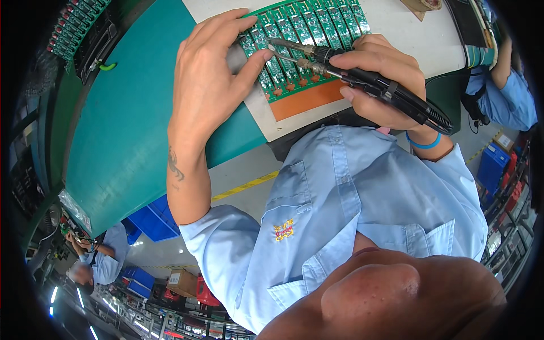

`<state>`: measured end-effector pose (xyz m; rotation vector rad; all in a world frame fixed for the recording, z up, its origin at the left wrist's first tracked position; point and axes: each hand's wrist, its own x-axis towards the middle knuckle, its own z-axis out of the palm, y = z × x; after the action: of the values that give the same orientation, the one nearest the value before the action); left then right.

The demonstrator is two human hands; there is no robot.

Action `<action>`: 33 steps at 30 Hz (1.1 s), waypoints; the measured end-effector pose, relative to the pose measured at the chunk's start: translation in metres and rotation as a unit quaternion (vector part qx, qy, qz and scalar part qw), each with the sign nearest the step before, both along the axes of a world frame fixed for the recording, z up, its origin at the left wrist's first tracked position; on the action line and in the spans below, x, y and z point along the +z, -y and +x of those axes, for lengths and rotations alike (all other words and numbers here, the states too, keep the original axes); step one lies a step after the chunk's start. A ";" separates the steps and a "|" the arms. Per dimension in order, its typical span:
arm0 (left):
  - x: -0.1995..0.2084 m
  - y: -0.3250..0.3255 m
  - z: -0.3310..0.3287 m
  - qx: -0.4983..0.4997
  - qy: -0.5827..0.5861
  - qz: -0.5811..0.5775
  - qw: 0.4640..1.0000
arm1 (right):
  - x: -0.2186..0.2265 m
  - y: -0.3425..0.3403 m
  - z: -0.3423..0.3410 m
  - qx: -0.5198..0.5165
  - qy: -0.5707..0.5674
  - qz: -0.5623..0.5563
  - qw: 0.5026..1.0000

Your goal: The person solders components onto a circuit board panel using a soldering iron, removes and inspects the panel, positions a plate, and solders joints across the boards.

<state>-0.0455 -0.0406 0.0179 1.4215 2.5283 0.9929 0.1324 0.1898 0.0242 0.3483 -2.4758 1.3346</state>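
Observation:
A green circuit board panel (306, 35), made up of several narrow boards side by side, lies on a pale mat. My left hand (209, 71) rests at the panel's left end with its fingers spread, the thumb tip over the boards and the fingertips near the top left corner. In my right hand (385, 73) are black soldering tweezers (391, 93), gripped by the handle. Their two metal arms point left, and their tips are over the left boards, close to my left thumb. Whether the tips touch a board I cannot tell.
An orange-brown sheet (309, 102) shows along the panel's near edge. The pale mat (263, 119) lies on a green work surface (130, 90). More green boards (71, 28) stand at the far left. Blue bins (156, 218) are on the floor. Other people (504, 99) sit at both sides.

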 end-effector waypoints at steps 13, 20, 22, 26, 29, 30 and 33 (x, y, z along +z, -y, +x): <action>0.007 -0.003 0.000 -0.008 -0.008 -0.025 1.000 | 0.002 0.001 -0.001 -0.028 -0.049 -0.019 0.998; 0.016 0.000 0.001 -0.027 -0.031 -0.033 0.999 | 0.004 -0.001 0.003 0.005 -0.024 -0.004 1.000; 0.018 0.000 0.001 -0.035 -0.039 -0.034 0.998 | 0.004 0.003 0.000 -0.009 -0.042 -0.019 0.999; 0.014 0.003 -0.002 -0.038 -0.041 -0.027 0.998 | 0.004 0.008 -0.005 -0.020 -0.055 -0.031 0.998; 0.007 0.009 -0.006 -0.021 -0.028 -0.010 0.999 | 0.003 0.009 -0.007 -0.017 -0.043 -0.023 0.999; 0.007 0.009 -0.006 -0.021 -0.027 -0.010 0.999 | 0.002 0.009 -0.008 -0.016 -0.042 -0.023 0.999; 0.008 0.008 -0.004 -0.008 -0.025 -0.024 0.999 | -0.001 0.007 -0.010 -0.010 -0.031 -0.018 0.999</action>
<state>-0.0493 -0.0486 0.0255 1.4686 2.5535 0.8997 0.1221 0.1825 0.0229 0.3500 -2.3945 1.3377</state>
